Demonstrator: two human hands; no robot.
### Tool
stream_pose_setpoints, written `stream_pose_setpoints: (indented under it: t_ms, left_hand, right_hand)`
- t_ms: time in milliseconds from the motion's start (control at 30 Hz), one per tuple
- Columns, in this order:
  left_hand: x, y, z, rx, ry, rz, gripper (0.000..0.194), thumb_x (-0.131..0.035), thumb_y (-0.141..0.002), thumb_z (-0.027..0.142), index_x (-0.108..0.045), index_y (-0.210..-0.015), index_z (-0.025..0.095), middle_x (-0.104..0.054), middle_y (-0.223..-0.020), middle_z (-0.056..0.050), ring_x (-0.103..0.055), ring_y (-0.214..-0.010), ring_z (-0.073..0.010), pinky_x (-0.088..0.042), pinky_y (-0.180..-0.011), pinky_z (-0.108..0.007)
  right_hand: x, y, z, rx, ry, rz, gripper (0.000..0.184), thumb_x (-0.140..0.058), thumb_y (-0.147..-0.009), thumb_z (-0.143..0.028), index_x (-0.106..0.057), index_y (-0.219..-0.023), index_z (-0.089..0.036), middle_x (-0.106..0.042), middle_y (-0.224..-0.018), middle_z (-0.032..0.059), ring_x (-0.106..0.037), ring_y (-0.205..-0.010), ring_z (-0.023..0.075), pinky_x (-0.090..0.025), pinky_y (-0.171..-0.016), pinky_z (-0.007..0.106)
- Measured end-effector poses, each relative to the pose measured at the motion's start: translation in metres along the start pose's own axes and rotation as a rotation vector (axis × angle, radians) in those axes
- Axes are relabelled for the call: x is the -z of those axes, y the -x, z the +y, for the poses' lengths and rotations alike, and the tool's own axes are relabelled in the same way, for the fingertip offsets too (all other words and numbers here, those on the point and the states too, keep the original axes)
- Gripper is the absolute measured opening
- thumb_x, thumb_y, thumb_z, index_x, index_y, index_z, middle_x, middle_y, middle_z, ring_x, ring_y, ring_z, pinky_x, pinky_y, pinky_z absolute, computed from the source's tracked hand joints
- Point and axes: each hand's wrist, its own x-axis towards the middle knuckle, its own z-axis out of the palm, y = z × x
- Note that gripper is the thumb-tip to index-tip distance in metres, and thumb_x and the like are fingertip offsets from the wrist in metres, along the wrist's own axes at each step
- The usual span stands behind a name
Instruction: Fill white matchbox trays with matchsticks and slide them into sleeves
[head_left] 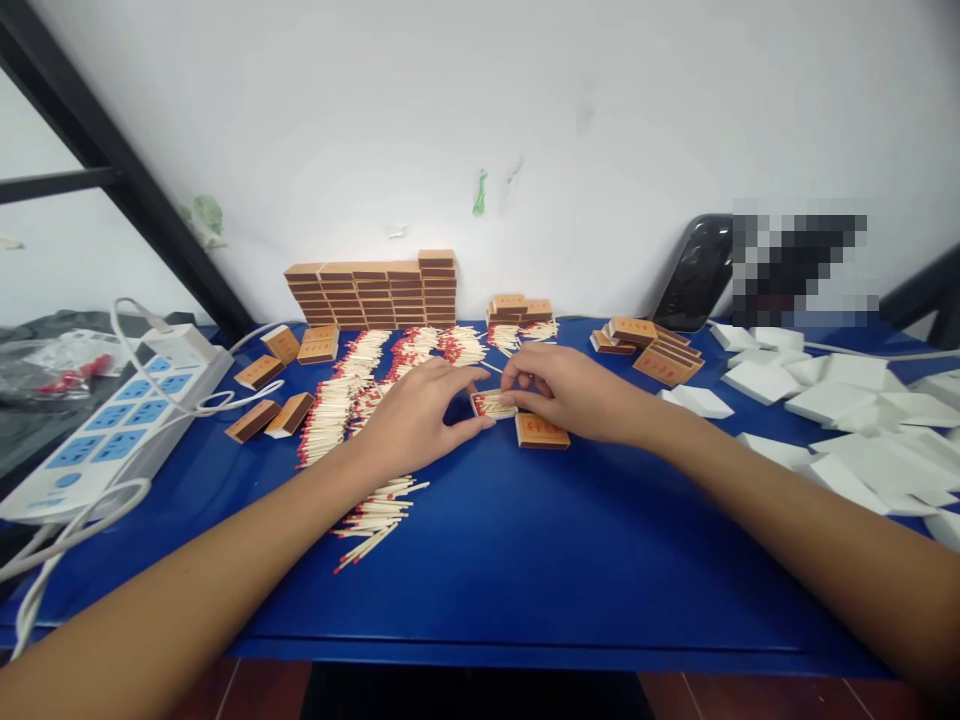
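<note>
A small white matchbox tray [493, 404], partly filled with red-tipped matches, lies on the blue table between my hands. My left hand [427, 415] is at its left side, thumb and index finger apart near its edges; whether they touch it is unclear. My right hand [559, 390] is pinched at the tray's right end, with a thin pale matchstick [491, 367] sticking out from its fingertips. Just below that hand sits an orange matchbox sleeve [543, 431]. Rows of loose matches [330, 415] spread beside and beyond my left hand, with a smaller pile [379, 515] under its wrist.
Stacked matchboxes [371, 295] stand against the wall, with several loose ones [259, 372] at left. More matchboxes [652, 350] lie at back right, near a black object [694, 270]. White trays [862, 430] cover the right side. A power strip [120, 420] with cables lies left.
</note>
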Motion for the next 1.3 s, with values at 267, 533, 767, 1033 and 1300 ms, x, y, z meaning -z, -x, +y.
stream_pose_setpoints:
  t_ms: [267,533,767,1033,1300]
  left_hand:
    - [0.002,-0.001,0.002,-0.061,0.025,0.005,0.025,-0.078,-0.100,0.032,-0.076,-0.122,0.021,-0.079,-0.110,-0.007,-0.070,-0.105,-0.0270,-0.055,-0.094,-0.043]
    - [0.002,-0.003,0.001,-0.107,0.043,-0.015,0.015,-0.074,-0.103,0.032,-0.078,-0.112,0.022,-0.081,-0.107,-0.006,-0.071,-0.100,-0.0261,-0.054,-0.094,-0.044]
    - [0.003,-0.003,0.003,-0.084,0.059,-0.021,0.010,-0.074,-0.102,0.031,-0.077,-0.107,0.023,-0.080,-0.106,-0.005,-0.070,-0.102,-0.0263,-0.054,-0.094,-0.044]
    - [0.003,-0.003,0.002,-0.073,0.053,-0.029,0.012,-0.073,-0.102,0.033,-0.075,-0.106,0.022,-0.079,-0.106,-0.007,-0.069,-0.105,-0.0270,-0.055,-0.095,-0.044]
    - [0.001,-0.001,0.001,-0.044,0.021,-0.025,0.019,-0.075,-0.101,0.037,-0.072,-0.114,0.023,-0.078,-0.109,-0.006,-0.070,-0.107,-0.0277,-0.056,-0.094,-0.043]
  right_hand:
    - [0.002,0.000,-0.001,-0.067,0.048,-0.013,0.014,-0.061,-0.103,-0.027,-0.067,-0.092,-0.021,-0.067,-0.092,0.0060,-0.059,-0.084,0.0213,-0.040,-0.073,0.033]
    - [-0.001,0.000,-0.001,-0.024,0.031,-0.008,0.011,-0.060,-0.103,-0.023,-0.068,-0.095,-0.020,-0.069,-0.094,0.0078,-0.061,-0.088,0.0226,-0.043,-0.077,0.034]
    - [0.001,0.001,-0.004,-0.060,0.022,-0.047,0.010,-0.060,-0.102,-0.024,-0.066,-0.094,-0.021,-0.069,-0.091,0.0065,-0.061,-0.083,0.0221,-0.042,-0.073,0.034]
    - [-0.002,0.001,-0.009,-0.114,0.082,0.002,0.010,-0.059,-0.100,-0.018,-0.066,-0.093,-0.021,-0.066,-0.097,0.0072,-0.061,-0.089,0.0224,-0.042,-0.076,0.034]
    - [-0.001,0.001,-0.004,-0.011,0.002,-0.018,0.009,-0.060,-0.101,-0.023,-0.069,-0.098,-0.021,-0.069,-0.095,0.0074,-0.062,-0.090,0.0228,-0.044,-0.079,0.035]
